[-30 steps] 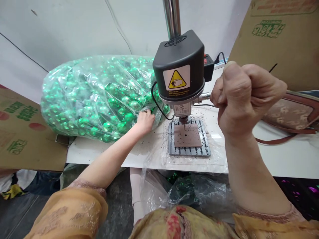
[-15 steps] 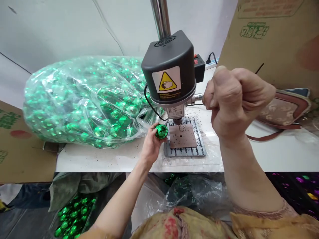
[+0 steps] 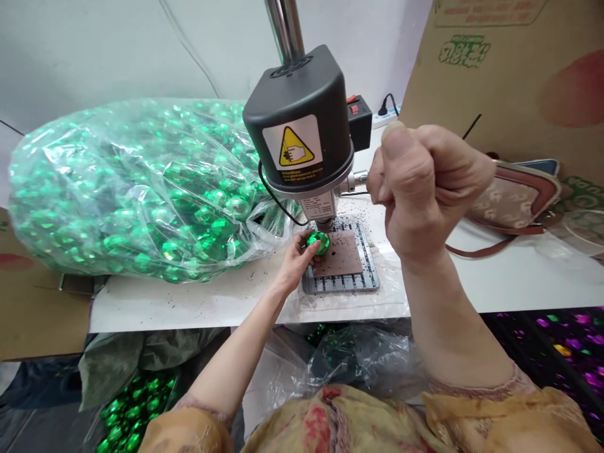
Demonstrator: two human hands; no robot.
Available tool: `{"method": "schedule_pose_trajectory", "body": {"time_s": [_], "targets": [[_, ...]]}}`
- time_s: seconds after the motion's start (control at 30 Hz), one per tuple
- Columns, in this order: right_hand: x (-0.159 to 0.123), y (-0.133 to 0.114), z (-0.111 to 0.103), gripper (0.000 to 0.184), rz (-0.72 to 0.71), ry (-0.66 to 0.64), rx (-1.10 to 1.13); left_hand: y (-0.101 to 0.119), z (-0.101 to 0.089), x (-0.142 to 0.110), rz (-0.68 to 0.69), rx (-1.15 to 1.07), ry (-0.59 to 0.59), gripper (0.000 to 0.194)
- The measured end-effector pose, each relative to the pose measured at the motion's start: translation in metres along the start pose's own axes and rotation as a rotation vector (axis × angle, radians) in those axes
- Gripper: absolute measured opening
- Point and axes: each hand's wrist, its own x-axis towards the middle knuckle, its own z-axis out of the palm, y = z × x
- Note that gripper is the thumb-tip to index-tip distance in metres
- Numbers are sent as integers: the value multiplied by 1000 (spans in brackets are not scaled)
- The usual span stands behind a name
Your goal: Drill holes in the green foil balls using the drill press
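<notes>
A shiny green faceted ball [image 3: 319, 241] is pinched in the fingers of my left hand [image 3: 297, 258]. It sits over the left part of a brown board [image 3: 346, 255], just below the chuck [image 3: 324, 224] of a small black drill press [image 3: 297, 119]. That board, with a dark hole in it, lies on the slotted metal base [image 3: 368, 277]. My right hand [image 3: 419, 182] is closed in a fist at the right side of the drill press, around the end of its feed handle [image 3: 357, 180]. Most of the handle is hidden by the fingers.
A large clear bag [image 3: 136, 189] of green balls lies on the white table [image 3: 189, 305] at left. Cardboard boxes [image 3: 509, 75] flank the table. A brown-trimmed purse [image 3: 514, 195] lies at right. Green balls [image 3: 134, 412] fill a container below; dark chips litter the base.
My left hand has carried the green ball right, from beside the base to under the chuck. My right hand keeps its grip on the handle. The whole view has shifted slightly.
</notes>
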Motion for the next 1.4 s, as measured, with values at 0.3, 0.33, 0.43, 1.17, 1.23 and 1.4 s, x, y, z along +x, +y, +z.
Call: {"method": "schedule_pose_trajectory", "body": {"time_s": [0.3,0.33,0.43,1.17,1.23,1.4], "targets": [[-2,0,-1,47,19,-30,-29,-11,2,11,102,84,-104,54],[-2,0,-1,48,14,-26,-33,-12,2,11,117,99,-105,54],[-1,1,0,52,-4,-17,-27,-12,5,7,141,183,-90,52],[-13,9,-4,57,-204,15,107,-26,18,-9,385,536,49,53],[-15,13,-4,56,-257,36,117,-28,18,-9,403,556,55,53],[-19,22,-5,54,-364,39,164,-31,17,-8,442,587,61,53]]}}
